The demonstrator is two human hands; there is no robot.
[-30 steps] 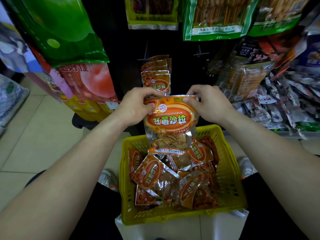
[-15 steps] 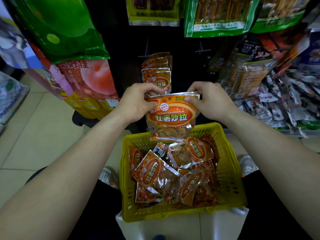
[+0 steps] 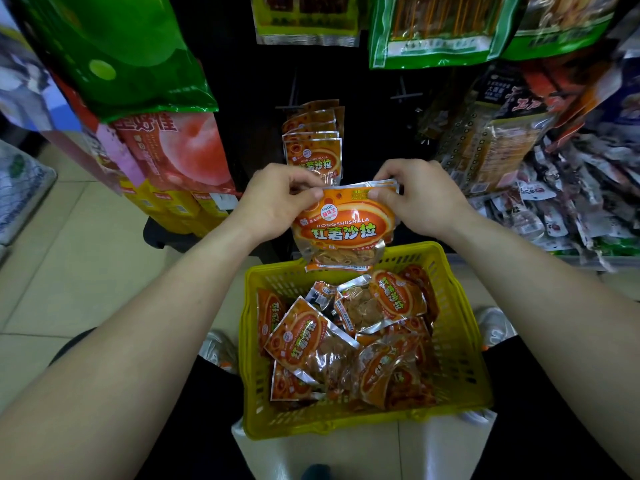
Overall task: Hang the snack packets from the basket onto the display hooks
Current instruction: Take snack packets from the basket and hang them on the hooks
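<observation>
The yellow basket [image 3: 465,341] sat nearest the camera, between the person's forearms. Inside it lay a loose heap of orange snack packets [image 3: 311,337], overlapping so that no count could be taken. Just above the basket's far rim, one held packet [image 3: 343,230] hung upright with its label towards the camera. The left hand [image 3: 277,199] pinched its top left corner between thumb and curled fingers. The right hand [image 3: 426,199] pinched its top right corner in the same way. The packet's hang hole could not be made out. Beyond the basket's far rim and higher up, a row of hung packets [image 3: 313,150] of the same kind was in place, one behind another. Their hook was lost in shadow. The held packet's top edge stood just in front of the foremost of that row and, in my judgement, had not been threaded on. Further beyond the basket, to the right of that row, what appeared to be a bare hook [image 3: 403,95] showed faintly against the dark panel. Assessment: the task was partly done. Several packets were hung, one was in hand and the larger share was left in the basket.
</observation>
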